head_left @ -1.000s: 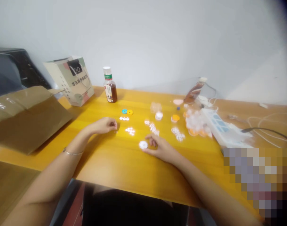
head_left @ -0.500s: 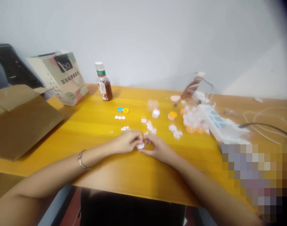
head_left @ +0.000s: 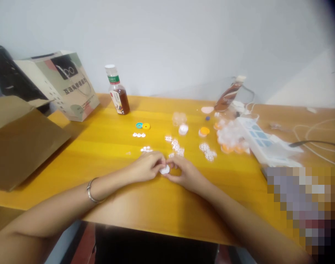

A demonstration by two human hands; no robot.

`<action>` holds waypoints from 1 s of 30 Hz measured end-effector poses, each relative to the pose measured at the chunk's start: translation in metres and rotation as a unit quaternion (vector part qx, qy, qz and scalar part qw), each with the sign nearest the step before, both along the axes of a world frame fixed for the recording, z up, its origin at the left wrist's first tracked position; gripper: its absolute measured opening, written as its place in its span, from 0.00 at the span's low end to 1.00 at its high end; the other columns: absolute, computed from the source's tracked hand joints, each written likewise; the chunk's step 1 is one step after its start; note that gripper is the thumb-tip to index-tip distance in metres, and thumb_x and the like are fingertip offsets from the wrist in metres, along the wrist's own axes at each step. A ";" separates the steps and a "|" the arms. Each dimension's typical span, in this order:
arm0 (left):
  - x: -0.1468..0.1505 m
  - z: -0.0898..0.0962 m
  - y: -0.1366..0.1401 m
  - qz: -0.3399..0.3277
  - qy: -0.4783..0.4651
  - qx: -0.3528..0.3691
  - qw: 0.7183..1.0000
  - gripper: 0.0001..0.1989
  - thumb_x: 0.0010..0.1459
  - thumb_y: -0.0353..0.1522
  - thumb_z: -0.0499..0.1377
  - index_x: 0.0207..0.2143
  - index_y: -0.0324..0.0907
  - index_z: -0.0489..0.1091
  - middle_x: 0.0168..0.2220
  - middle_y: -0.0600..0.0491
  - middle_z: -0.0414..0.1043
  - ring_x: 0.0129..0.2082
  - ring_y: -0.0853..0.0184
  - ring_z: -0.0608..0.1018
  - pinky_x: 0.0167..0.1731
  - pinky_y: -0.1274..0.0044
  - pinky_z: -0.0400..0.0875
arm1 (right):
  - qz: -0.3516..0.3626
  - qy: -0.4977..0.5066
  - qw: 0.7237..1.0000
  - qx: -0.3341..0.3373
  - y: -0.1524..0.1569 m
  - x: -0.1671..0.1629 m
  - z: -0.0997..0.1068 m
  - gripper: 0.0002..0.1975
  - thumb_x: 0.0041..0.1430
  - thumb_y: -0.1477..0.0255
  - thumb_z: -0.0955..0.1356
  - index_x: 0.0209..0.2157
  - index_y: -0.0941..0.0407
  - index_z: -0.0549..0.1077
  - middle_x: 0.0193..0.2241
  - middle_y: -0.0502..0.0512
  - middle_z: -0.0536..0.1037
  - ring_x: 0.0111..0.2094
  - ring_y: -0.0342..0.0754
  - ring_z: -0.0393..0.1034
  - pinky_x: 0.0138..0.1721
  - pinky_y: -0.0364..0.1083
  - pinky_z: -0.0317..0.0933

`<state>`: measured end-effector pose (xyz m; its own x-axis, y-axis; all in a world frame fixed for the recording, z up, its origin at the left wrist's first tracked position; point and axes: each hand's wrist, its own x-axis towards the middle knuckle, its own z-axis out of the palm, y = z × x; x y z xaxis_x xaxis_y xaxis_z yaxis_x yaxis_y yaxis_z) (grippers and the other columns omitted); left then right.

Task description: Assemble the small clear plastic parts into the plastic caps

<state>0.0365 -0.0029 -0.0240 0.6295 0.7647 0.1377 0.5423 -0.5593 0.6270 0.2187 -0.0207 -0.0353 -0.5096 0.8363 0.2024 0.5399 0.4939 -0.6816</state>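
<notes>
A small round white disc (head_left: 165, 169) sits between my two hands, low over the near middle of the table. My left hand (head_left: 149, 165), with a silver bracelet on its wrist, pinches the disc from the left. The fingers of my right hand (head_left: 185, 172) curl round its right edge. Just beyond the hands lie small white pieces (head_left: 146, 149) and several white patterned cut-outs (head_left: 175, 145). Further off are three white discs in a row (head_left: 139, 135), a blue ring cap (head_left: 139, 125) and a yellow ring cap (head_left: 146, 126).
A cardboard box (head_left: 27, 146) and paper bag (head_left: 65, 86) stand at left. Behind are a drink bottle (head_left: 118, 91) and a tilted brown bottle (head_left: 229, 96). White and orange caps (head_left: 230, 134), a white tray (head_left: 262, 141) and cables (head_left: 316, 143) lie at right.
The camera view has shifted slightly, so the things at the sides sit further outward. Both hands keep hold of the white disc in nearly the same pose.
</notes>
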 end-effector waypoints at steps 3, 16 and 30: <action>0.000 -0.003 -0.001 -0.002 -0.014 -0.008 1.000 0.05 0.55 0.28 0.52 0.30 0.40 0.66 0.29 0.54 0.69 0.29 0.71 0.70 0.30 0.79 0.63 | 0.001 0.008 1.000 -0.006 0.000 0.000 -0.001 0.06 0.49 0.71 0.67 0.32 0.54 0.69 0.26 0.50 0.68 0.28 0.44 0.62 0.32 0.43 0.58; -0.020 -0.006 -0.008 -0.029 -0.052 0.102 0.993 0.11 0.58 0.29 0.50 0.43 0.42 0.67 0.39 0.50 0.70 0.40 0.69 0.71 0.41 0.75 0.64 | -0.022 0.022 1.000 -0.002 -0.001 0.003 -0.005 0.08 0.50 0.71 0.66 0.35 0.53 0.70 0.28 0.53 0.69 0.31 0.46 0.64 0.34 0.45 0.62; -0.034 -0.011 -0.020 -0.086 0.083 0.167 0.979 0.21 0.59 0.32 0.49 0.56 0.44 0.53 0.52 0.49 0.63 0.48 0.66 0.68 0.46 0.70 0.58 | -0.043 0.065 0.996 0.050 -0.006 0.005 -0.010 0.10 0.52 0.70 0.66 0.38 0.53 0.70 0.36 0.54 0.76 0.38 0.48 0.71 0.41 0.48 0.65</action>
<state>0.0029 -0.0232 -0.0345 0.7803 0.5750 0.2460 0.5010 -0.8101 0.3044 0.2237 -0.0269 -0.0454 -0.4018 0.8477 0.3462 0.4931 0.5189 -0.6983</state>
